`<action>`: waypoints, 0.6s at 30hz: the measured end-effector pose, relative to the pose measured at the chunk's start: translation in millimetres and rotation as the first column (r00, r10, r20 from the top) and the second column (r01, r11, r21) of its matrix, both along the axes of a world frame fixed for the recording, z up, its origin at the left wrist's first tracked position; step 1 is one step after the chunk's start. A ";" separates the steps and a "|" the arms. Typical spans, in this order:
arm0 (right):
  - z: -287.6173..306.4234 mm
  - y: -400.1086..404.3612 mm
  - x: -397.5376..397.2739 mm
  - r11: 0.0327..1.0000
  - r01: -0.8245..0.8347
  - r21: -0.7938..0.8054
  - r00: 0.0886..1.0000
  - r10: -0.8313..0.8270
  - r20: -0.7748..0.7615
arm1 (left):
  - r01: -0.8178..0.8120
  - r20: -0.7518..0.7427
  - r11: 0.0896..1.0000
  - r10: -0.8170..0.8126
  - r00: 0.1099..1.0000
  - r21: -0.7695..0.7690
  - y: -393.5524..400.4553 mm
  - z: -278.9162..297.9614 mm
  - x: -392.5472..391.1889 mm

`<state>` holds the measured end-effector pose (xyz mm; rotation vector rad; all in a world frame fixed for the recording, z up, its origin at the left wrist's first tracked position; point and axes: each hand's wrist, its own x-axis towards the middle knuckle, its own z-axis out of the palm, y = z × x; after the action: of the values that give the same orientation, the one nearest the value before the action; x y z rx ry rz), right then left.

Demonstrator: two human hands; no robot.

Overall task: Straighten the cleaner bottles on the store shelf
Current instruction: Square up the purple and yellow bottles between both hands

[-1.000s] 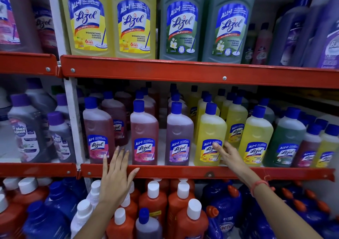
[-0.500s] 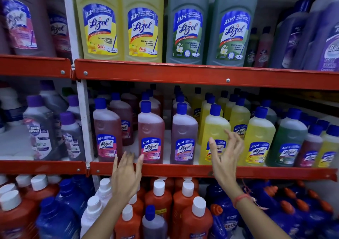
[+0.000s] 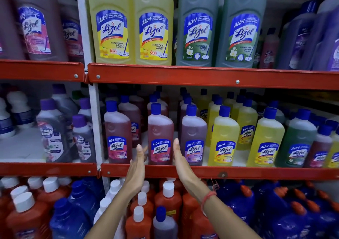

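Both hands now flank upright pink bottle (image 3: 160, 138).

The front bottles (image 3: 160, 136) are brightly lit from above and in front. Deep shadow is seen behind them. Straight shelf rails (image 3: 211, 78) are bent by the wide lens. Edges are blurred.

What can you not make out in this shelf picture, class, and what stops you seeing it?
- Head view: back-row bottles on the middle shelf, hidden by the front row and shadow.
- Small print on the red Lizol bottle, too small.
- Contact of the left hand and right hand with it: unclear.
- Top-shelf yellow bottle cap, cut off.
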<state>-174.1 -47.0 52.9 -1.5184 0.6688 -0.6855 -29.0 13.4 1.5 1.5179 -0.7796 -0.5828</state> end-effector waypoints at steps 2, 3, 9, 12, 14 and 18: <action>0.3 0.2 2.0 1.000 0.001 -0.002 1.000 -0.001 -0.018 | 0.021 -0.004 1.000 -0.021 1.000 -0.005 3.8 3.0 -0.2; -0.3 0.4 3.2 1.000 0.000 -0.002 1.000 0.000 -0.020 | 0.028 -0.009 1.000 -0.028 1.000 -0.010 6.7 6.4 -1.9; 1.8 7.0 11.9 1.000 0.010 -0.030 0.998 -0.012 -0.055 | 0.077 -0.007 0.992 -0.078 0.997 -0.102 22.2 20.0 -12.0; 1.6 8.2 14.3 0.999 0.032 -0.042 0.997 -0.034 -0.069 | 0.066 0.014 0.995 -0.065 0.998 -0.079 21.4 20.0 -10.4; 2.5 9.4 12.0 0.999 0.023 -0.044 0.997 -0.027 -0.073 | 0.048 0.019 0.997 -0.047 0.999 -0.059 19.3 19.0 -9.7; 1.2 6.8 9.5 1.000 0.001 -0.026 0.997 -0.003 -0.080 | 0.037 0.022 0.998 -0.036 0.999 -0.059 19.5 19.1 -10.8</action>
<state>-164.6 -40.3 54.0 -1.5761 0.7237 -0.6399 -39.8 32.9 20.6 1.4595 -0.8355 -0.5662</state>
